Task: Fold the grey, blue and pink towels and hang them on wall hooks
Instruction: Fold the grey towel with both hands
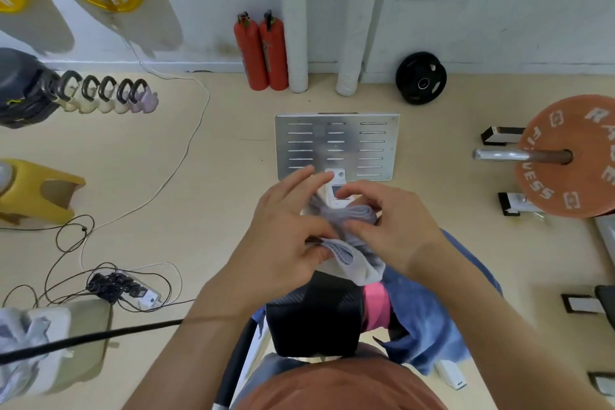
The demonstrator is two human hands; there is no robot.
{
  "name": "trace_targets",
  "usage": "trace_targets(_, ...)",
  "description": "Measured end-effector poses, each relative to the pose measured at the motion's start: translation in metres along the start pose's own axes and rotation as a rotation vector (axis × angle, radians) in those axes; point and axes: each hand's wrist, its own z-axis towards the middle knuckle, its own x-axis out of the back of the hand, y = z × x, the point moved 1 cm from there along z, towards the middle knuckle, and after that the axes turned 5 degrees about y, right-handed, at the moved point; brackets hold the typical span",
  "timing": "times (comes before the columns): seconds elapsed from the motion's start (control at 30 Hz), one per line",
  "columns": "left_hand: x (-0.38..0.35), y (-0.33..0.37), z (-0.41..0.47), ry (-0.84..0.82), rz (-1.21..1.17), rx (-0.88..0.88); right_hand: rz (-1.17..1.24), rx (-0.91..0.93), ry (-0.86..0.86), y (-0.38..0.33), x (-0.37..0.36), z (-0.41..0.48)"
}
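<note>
Above a black padded cushion (316, 319), both hands hold a bunched grey terry towel (357, 263). The left hand (286, 236) pinches a folded edge between thumb and lower fingers, its upper fingers stretched out. The right hand (392, 226) grips the upper bundle with curled fingers. Against the cushion's right side lie a crumpled blue towel (429, 309) and a pink towel (376, 306), touching each other.

I'm in a gym: weight plates (565, 156) on a bar, kettlebells (106, 93) lined up, black plate (421, 77) against wall.
</note>
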Motion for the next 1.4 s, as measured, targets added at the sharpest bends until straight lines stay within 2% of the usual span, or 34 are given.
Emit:
trace_targets(0.13, 0.01, 0.005, 0.01, -0.122, -0.041, 0.086, -0.045, 0.124, -0.038, -0.022, 0.003, -0.004)
trace_targets(0.27, 0.019, 0.008, 0.01, -0.002, -0.352, 0.202, 0.124, 0.239, 0.006, -0.027, 0.015, -0.004)
trace_targets(0.3, 0.022, 0.009, 0.01, 0.039, -0.408, 0.221, 0.131, 0.264, -0.026, -0.024, 0.021, -0.003)
trace_targets(0.37, 0.026, 0.009, 0.009, 0.101, -0.501, 0.25, 0.041, 0.239, -0.191, -0.016, 0.033, -0.003)
trace_targets(0.43, 0.03, 0.009, 0.007, 0.135, -0.587, 0.265, -0.133, 0.193, -0.338, -0.004, 0.039, -0.003)
trace_targets(0.47, 0.032, 0.009, 0.007, 0.153, -0.627, 0.273, -0.24, 0.184, -0.357, 0.001, 0.04, -0.003)
trace_targets(0.57, 0.034, 0.001, 0.003, 0.217, -0.756, 0.328, -0.436, 0.147, -0.262, 0.013, 0.042, -0.003)
trace_targets(0.67, 0.033, -0.007, -0.002, 0.282, -0.844, 0.397, -0.392, 0.113, -0.179, 0.014, 0.051, -0.008)
trace_targets(0.8, 0.028, -0.008, -0.006, 0.249, -1.028, 0.547, -0.301, 0.096, -0.215, 0.01, 0.053, -0.014)
trace_targets(0.87, 0.025, -0.006, -0.009, 0.19, -1.048, 0.563, -0.365, 0.127, -0.263, 0.011, 0.054, -0.016)
trace_targets(0.93, 0.024, -0.002, -0.011, 0.147, -1.038, 0.546, -0.375, 0.186, -0.208, 0.004, 0.056, -0.02)
trace_targets(1.0, 0.024, 0.004, -0.012, 0.13, -1.025, 0.503, -0.227, 0.219, -0.162, -0.008, 0.054, -0.024)
trace_targets(1.07, 0.025, 0.009, -0.012, 0.119, -1.012, 0.451, -0.048, 0.215, -0.216, -0.018, 0.046, -0.023)
trace_targets(1.17, 0.027, 0.016, -0.012, 0.099, -0.963, 0.404, 0.07, 0.201, -0.25, -0.024, 0.034, -0.018)
trace_targets(1.3, 0.03, 0.025, -0.013, 0.152, -0.896, 0.433, 0.254, 0.189, -0.126, -0.027, 0.031, -0.019)
trace_targets(1.4, 0.028, 0.032, -0.012, 0.247, -0.782, 0.46, 0.289, 0.208, -0.053, -0.026, 0.027, -0.021)
